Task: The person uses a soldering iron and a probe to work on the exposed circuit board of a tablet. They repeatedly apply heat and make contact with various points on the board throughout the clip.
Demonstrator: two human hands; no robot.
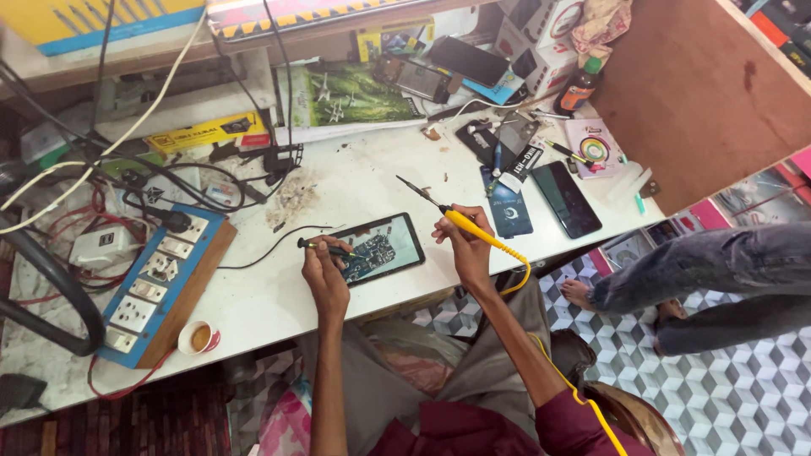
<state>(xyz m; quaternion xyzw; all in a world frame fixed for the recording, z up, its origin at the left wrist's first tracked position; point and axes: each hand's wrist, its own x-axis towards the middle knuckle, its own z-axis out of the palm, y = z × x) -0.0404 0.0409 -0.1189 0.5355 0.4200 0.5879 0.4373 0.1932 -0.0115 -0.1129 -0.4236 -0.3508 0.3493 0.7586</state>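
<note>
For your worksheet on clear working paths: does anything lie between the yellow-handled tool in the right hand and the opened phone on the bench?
Nothing visible does. The right hand holds the yellow-handled tool just right of the opened phone, tip pointing up and away. Only bare white bench lies between. The left hand holds a black probe at the phone's left edge.

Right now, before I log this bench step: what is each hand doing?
Left hand: closed on a black-handled tool, its tip at the opened phone.
Right hand: closed on a yellow soldering iron, tip raised off the phone.
</note>
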